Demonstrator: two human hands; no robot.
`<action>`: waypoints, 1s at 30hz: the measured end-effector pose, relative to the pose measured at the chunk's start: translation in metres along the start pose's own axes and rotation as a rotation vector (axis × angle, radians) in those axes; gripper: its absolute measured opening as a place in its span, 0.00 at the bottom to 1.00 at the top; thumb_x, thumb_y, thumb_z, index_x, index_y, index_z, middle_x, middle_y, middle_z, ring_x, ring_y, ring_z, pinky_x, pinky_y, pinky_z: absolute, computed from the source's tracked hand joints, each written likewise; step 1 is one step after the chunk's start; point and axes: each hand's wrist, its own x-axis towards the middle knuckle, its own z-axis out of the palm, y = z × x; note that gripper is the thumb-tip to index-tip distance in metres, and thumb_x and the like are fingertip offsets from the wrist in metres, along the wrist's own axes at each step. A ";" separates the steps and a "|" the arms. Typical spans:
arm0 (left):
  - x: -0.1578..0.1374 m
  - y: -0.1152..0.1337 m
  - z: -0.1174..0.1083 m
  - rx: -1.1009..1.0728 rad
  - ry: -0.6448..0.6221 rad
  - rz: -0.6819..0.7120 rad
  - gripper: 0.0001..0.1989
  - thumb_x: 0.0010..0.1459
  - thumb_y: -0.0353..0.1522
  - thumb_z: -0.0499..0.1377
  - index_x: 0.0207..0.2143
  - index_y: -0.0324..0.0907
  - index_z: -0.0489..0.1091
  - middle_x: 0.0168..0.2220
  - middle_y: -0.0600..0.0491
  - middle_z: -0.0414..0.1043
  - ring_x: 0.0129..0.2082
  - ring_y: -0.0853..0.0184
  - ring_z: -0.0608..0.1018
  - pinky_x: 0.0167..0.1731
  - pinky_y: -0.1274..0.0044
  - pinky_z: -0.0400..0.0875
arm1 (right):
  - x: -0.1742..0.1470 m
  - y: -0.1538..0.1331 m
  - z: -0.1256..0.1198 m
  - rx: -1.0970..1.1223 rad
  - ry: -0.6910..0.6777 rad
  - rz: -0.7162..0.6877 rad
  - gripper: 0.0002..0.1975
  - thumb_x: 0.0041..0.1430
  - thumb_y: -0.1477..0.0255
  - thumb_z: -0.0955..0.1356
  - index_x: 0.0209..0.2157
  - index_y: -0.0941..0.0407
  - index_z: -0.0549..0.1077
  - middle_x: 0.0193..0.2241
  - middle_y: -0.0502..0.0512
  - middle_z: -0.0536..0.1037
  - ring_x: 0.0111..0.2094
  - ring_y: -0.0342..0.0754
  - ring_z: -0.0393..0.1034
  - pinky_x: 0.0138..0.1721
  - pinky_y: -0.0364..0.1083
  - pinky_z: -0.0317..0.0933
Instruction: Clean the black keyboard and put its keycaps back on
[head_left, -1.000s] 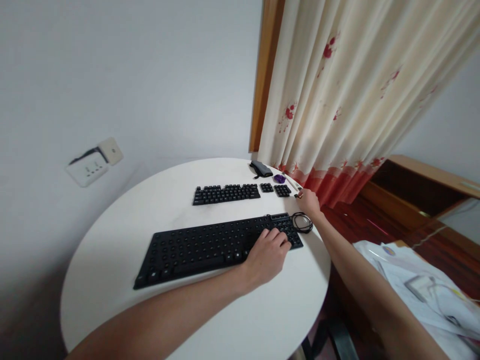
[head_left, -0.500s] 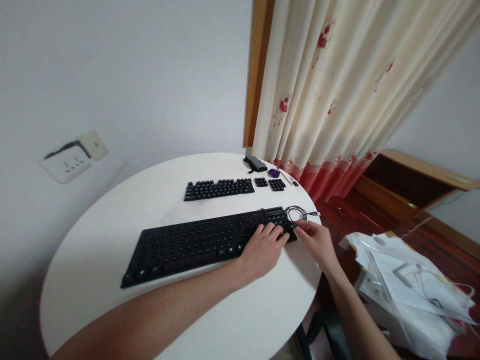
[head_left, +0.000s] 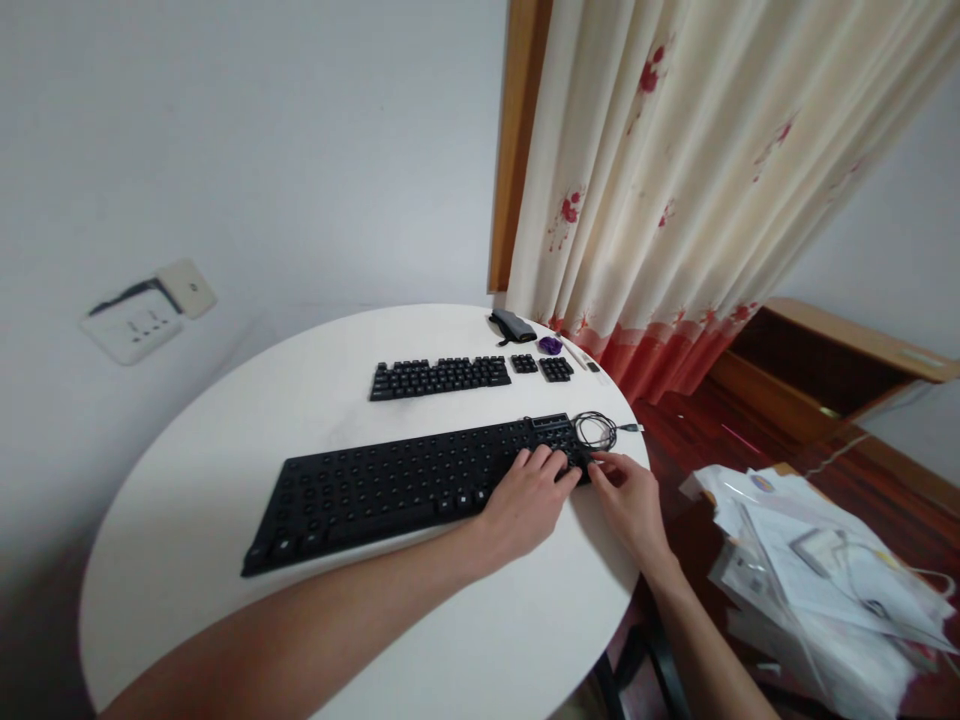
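Resting on studded oblong keyboard (head_left: pixel 397 490), left fingers (head_left: pixel 537 460) parted, right fingers (head_left: pixel 617 463) bent, hold unclear

Soft, dim light; stretched edges

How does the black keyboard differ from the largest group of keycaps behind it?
The keyboard is longer and deeper than the keycap group. The keyboard shows mostly bare key positions, whereas the keycap group is caps set close together in rows. The left hand lies over the keyboard; neither hand touches the keycap group. Both are black and lie on the white table.
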 end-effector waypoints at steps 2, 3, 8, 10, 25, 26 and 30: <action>0.000 0.000 0.000 -0.007 0.001 0.000 0.17 0.66 0.27 0.50 0.56 0.44 0.66 0.46 0.48 0.68 0.46 0.58 0.67 0.43 0.67 0.61 | -0.001 -0.004 0.002 -0.074 0.020 -0.064 0.15 0.58 0.64 0.68 0.40 0.60 0.80 0.28 0.56 0.76 0.27 0.49 0.69 0.31 0.47 0.63; 0.000 0.000 0.001 -0.012 0.002 0.000 0.17 0.66 0.27 0.50 0.55 0.44 0.66 0.46 0.47 0.68 0.46 0.58 0.67 0.43 0.67 0.61 | -0.002 -0.005 0.003 -0.117 0.027 -0.099 0.15 0.59 0.65 0.67 0.39 0.60 0.80 0.28 0.56 0.75 0.27 0.49 0.68 0.31 0.47 0.63; 0.000 0.000 0.001 -0.021 0.018 -0.001 0.16 0.66 0.27 0.50 0.54 0.43 0.67 0.45 0.48 0.68 0.46 0.58 0.67 0.43 0.67 0.61 | -0.006 -0.006 0.009 -0.240 0.066 -0.216 0.15 0.63 0.67 0.65 0.40 0.62 0.80 0.27 0.54 0.70 0.26 0.47 0.66 0.29 0.47 0.62; 0.000 0.000 0.001 -0.020 0.022 -0.003 0.16 0.66 0.27 0.50 0.54 0.43 0.66 0.45 0.48 0.68 0.46 0.58 0.67 0.43 0.67 0.61 | -0.009 -0.004 0.010 -0.248 0.067 -0.253 0.16 0.65 0.67 0.64 0.42 0.62 0.80 0.28 0.54 0.69 0.26 0.47 0.65 0.29 0.46 0.62; 0.001 0.001 0.001 -0.024 0.014 -0.008 0.14 0.66 0.26 0.49 0.51 0.44 0.67 0.45 0.48 0.68 0.46 0.59 0.67 0.43 0.67 0.61 | -0.016 -0.011 0.004 -0.526 0.033 -0.347 0.21 0.72 0.64 0.58 0.29 0.55 0.75 0.37 0.57 0.75 0.37 0.50 0.67 0.34 0.47 0.59; 0.001 0.001 0.001 -0.021 0.011 -0.009 0.14 0.66 0.27 0.49 0.52 0.44 0.67 0.45 0.49 0.68 0.46 0.59 0.67 0.43 0.67 0.61 | -0.017 -0.011 0.004 -0.521 0.031 -0.338 0.21 0.72 0.63 0.58 0.30 0.55 0.76 0.37 0.57 0.75 0.38 0.50 0.67 0.34 0.47 0.59; 0.001 0.001 0.000 -0.012 0.006 -0.012 0.16 0.66 0.27 0.50 0.54 0.44 0.66 0.46 0.48 0.68 0.46 0.58 0.67 0.44 0.66 0.62 | -0.015 -0.008 0.003 -0.385 0.063 -0.266 0.21 0.71 0.63 0.57 0.37 0.56 0.78 0.39 0.58 0.76 0.39 0.50 0.70 0.36 0.46 0.62</action>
